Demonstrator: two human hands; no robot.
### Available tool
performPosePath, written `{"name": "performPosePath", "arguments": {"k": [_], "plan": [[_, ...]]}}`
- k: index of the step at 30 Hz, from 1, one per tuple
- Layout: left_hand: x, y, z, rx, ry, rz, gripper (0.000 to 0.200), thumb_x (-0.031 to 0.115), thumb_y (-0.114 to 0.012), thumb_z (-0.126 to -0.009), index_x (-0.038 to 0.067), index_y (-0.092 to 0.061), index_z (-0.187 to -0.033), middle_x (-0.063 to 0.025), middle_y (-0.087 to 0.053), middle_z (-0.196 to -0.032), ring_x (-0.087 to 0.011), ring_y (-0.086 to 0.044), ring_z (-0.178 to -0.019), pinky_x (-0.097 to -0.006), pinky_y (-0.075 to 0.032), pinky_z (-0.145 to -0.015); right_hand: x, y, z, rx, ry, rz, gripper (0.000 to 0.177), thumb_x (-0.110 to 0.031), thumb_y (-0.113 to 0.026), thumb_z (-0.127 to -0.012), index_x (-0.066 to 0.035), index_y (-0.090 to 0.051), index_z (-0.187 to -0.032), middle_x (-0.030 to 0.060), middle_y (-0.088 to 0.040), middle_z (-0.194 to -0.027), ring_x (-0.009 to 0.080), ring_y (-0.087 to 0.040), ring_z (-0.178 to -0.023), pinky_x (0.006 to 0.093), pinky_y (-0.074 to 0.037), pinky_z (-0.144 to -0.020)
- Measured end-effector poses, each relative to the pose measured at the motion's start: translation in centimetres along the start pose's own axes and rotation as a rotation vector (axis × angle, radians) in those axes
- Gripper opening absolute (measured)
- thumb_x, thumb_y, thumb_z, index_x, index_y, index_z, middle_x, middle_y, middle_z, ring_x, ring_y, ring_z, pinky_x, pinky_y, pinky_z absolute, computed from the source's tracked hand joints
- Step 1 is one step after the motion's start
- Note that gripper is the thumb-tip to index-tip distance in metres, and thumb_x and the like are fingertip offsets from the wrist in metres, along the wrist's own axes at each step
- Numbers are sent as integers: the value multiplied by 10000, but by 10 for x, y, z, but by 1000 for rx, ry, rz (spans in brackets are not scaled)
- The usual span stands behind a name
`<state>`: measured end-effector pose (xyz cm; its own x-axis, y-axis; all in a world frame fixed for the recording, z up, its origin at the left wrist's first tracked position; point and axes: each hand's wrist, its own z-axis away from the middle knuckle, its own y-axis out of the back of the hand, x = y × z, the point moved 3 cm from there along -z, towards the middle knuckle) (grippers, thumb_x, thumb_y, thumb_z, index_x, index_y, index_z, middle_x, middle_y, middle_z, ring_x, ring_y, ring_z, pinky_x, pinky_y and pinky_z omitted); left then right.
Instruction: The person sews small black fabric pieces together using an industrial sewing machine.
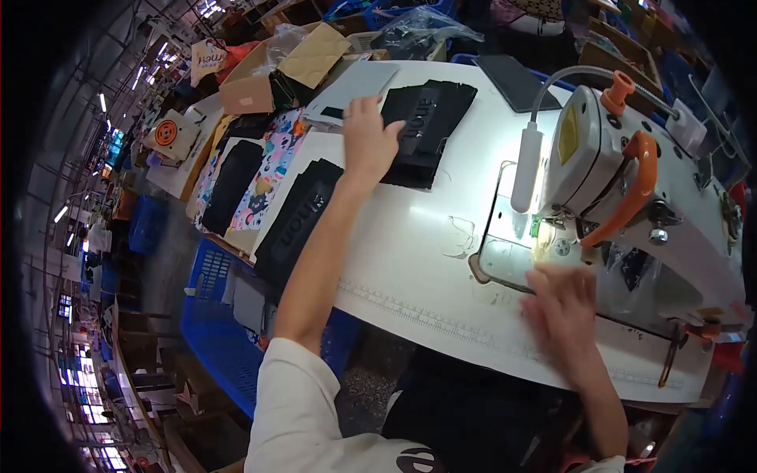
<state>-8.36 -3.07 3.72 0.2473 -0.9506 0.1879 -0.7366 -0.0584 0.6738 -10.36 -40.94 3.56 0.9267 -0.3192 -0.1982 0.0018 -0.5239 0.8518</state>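
My left hand (368, 142) reaches over the white table (394, 244), between a grey stack (355, 83) and a pile of black fabric pieces (426, 130) with raised lettering. Its thumb points at the black pile, and its fingers are apart from the thumb; no held thing shows. Blurred by motion, my right hand (561, 311) is just in front of the needle area of the sewing machine (607, 158). Whether it holds anything cannot be made out. Another black lettered pile (300, 225) lies beside my left forearm, at the table's left edge.
A lamp (527, 169) on a bendable neck hangs left of the machine head. Behind are an open cardboard box (315, 55) and a dark flat board (516, 81). Patterned fabric (272, 165) lies at the left, above a blue crate (209, 331). A ruler strip (418, 314) runs along the front edge.
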Motion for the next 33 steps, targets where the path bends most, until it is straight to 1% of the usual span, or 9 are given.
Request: {"name": "performPosePath", "arguments": {"k": [5,7,8,10,16,18,23,28,33], "plan": [[-1,123,82,-467,105,-256,245,123,-682,-832,30,-648,-1055,-147,-650,-997,-354,-638,-948,-461,-529,-806,-98,-16,64,-30,318,-464,387,-117,-706,-846,-55,-627,-1221,132,-648,-1206,307,-685,-906,433,-502,-894],[-5,143,112,-477,94,-360,213,114,-667,-830,34,-650,-1026,-142,-654,-964,-346,-651,-907,-458,-538,-772,-113,-91,93,-707,320,-425,370,-139,-611,-946,-62,-594,-1308,179,-627,-1283,302,-671,-1057,396,-507,-969],[-10,146,126,-446,85,-373,199,118,-665,-834,27,-662,-1011,-144,-666,-946,-349,-658,-888,-452,-535,-762,-95,-118,90,-572,-94,-722,378,-159,-561,-986,-67,-560,-1353,186,-597,-1334,300,-647,-1123,387,-500,-994],[-20,152,146,-381,70,-401,179,127,-659,-844,14,-685,-981,-148,-691,-910,-354,-673,-850,-440,-531,-742,-81,-166,92,-415,-513,-1001,386,-178,-511,-1026,-71,-526,-1397,193,-566,-1385,299,-623,-1188,378,-493,-1018],[-24,146,144,-354,61,-361,111,100,-652,-846,26,-661,-928,-141,-675,-848,-353,-672,-797,-443,-525,-684,-98,-232,101,-396,-175,-468,370,-224,-574,-990,-54,-570,-1319,186,-611,-1262,346,-642,-1078,458,-512,-935],[-23,149,137,-308,47,-270,70,79,-654,-843,30,-607,-859,-150,-651,-811,-359,-662,-764,-462,-518,-655,-159,-230,78,-764,-139,-632,335,-221,-627,-952,-23,-591,-1220,188,-629,-1112,372,-652,-992,464,-536,-850],[-6,166,121,-306,99,-133,178,113,-686,-882,16,-568,-791,-193,-596,-748,-394,-619,-708,-483,-464,-618,-161,-174,82,-464,-79,-851,272,-204,-667,-931,-4,-621,-1109,177,-634,-962,368,-656,-943,437,-545,-777],[118,161,127,-807,38,295,259,106,-660,-923,-11,-507,-750,-199,-500,-647,-354,-480,-523,-417,-359,-508,-98,-53,109,-304,-267,-661,241,-140,-719,-876,-22,-630,-1066,130,-634,-952,315,-659,-889,397,-547,-719],[183,101,152,-863,-71,550,291,102,-620,-963,-20,-479,-739,-149,-448,-607,-241,-394,-494,-373,-299,-491,-50,94,198,66,-563,-279,77,-124,-747,-857,-69,-694,-851,93,-685,-850,253,-656,-722,336,-520,-634]]}}
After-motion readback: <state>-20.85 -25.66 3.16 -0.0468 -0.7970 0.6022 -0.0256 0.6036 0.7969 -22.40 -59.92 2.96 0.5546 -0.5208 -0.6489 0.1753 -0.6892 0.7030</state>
